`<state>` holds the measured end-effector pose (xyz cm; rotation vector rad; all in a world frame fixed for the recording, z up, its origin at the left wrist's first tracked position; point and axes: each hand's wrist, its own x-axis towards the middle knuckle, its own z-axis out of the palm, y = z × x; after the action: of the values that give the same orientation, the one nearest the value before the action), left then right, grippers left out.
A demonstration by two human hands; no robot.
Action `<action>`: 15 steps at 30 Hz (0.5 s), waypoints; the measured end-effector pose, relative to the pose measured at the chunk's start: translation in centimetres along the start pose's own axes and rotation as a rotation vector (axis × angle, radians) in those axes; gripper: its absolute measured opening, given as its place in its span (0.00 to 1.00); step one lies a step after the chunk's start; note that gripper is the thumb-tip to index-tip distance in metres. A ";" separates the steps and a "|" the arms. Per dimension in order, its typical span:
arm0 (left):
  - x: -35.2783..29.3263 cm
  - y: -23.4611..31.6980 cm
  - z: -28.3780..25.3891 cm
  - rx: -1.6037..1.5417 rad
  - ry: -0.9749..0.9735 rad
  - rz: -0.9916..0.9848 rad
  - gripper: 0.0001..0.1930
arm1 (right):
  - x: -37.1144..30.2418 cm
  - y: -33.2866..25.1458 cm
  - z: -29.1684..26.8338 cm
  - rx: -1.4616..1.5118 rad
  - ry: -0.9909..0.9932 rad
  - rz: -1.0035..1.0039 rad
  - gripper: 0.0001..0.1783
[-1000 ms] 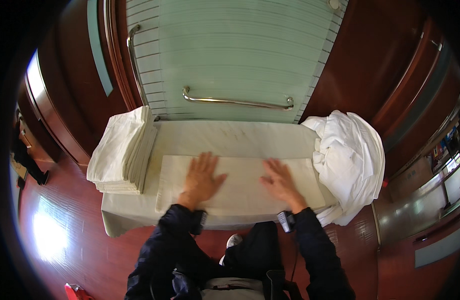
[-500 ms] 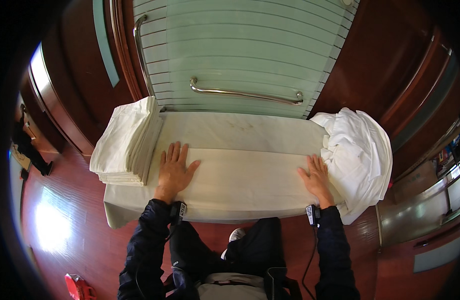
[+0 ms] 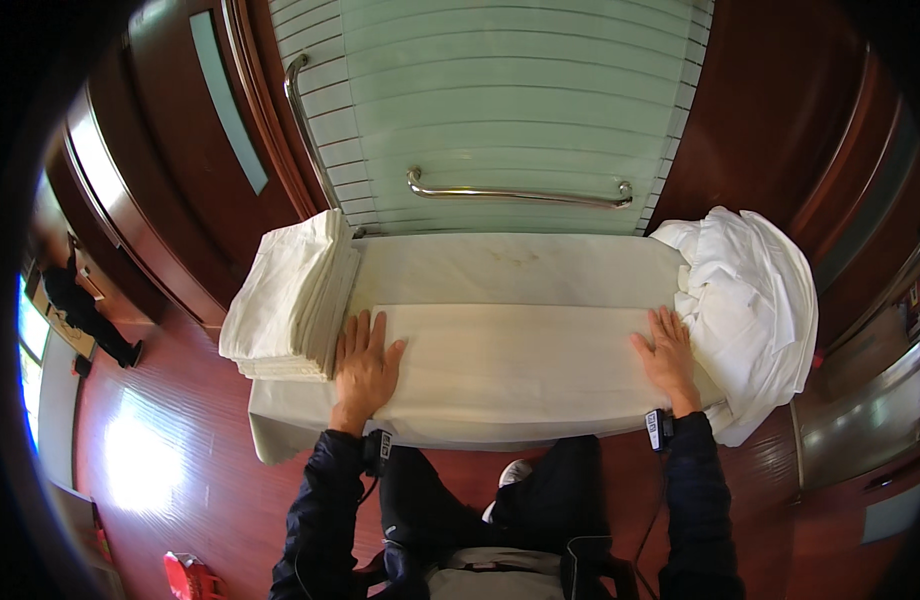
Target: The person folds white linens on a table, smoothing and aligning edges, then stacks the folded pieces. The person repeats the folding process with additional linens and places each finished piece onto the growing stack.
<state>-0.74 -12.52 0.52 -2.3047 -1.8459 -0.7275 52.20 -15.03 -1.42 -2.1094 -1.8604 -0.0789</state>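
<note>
A long folded off-white cloth [image 3: 520,365] lies across the table in front of me. My left hand [image 3: 368,368] rests flat on its left end, fingers spread and pointing away from me. At the other end my right hand [image 3: 666,358] lies on the cloth too, palm down with the thumb out to the left. Neither hand grips anything. Just left of my left hand stands a neat stack of folded white cloths [image 3: 288,290]. Beside my right hand is a loose, crumpled heap of white cloth [image 3: 752,310].
A pale cover [image 3: 520,262] drapes the table and hangs over its front edge. Behind it is a pale green glass panel with a metal bar [image 3: 520,194]. A red plastic stool [image 3: 192,578] stands on the floor at lower left. Far left, a person in dark clothes [image 3: 88,310] stands.
The whole scene has shifted right in the picture as my head turned slightly. Both hands remain flat at the two ends of the folded cloth, with little movement over it.
</note>
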 end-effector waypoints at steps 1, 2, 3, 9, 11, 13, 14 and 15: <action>-0.5 -0.1 -0.3 -0.016 0.016 0.005 0.33 | -0.1 -0.1 0.0 0.013 0.019 -0.013 0.41; -1.1 -0.1 -0.5 -0.032 0.032 0.011 0.32 | -0.1 -0.2 -0.1 0.015 0.023 -0.012 0.41; -1.7 -0.2 -0.9 -0.055 0.046 0.018 0.31 | -0.1 -0.2 -0.1 0.008 0.017 0.005 0.41; -6.2 0.5 -2.8 -0.111 0.106 0.005 0.27 | -0.3 -0.6 -0.3 0.026 0.046 0.010 0.40; -7.4 1.2 -3.2 -0.181 0.188 -0.048 0.22 | -0.4 -0.4 -0.4 0.112 0.101 0.005 0.37; -8.5 1.9 -3.7 -0.265 0.246 -0.149 0.19 | -0.7 0.0 -0.5 0.286 0.213 -0.032 0.33; -8.8 2.2 -3.9 -0.218 0.348 -0.162 0.13 | -1.0 0.3 -0.7 0.313 0.274 0.010 0.32; -9.0 2.3 -4.3 -0.201 0.308 -0.223 0.12 | -1.7 0.6 -0.9 0.344 0.356 0.022 0.30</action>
<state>-1.23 -22.79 1.02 -1.9646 -1.9748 -1.2718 52.66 -16.96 -1.08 -1.7494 -1.5190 -0.1125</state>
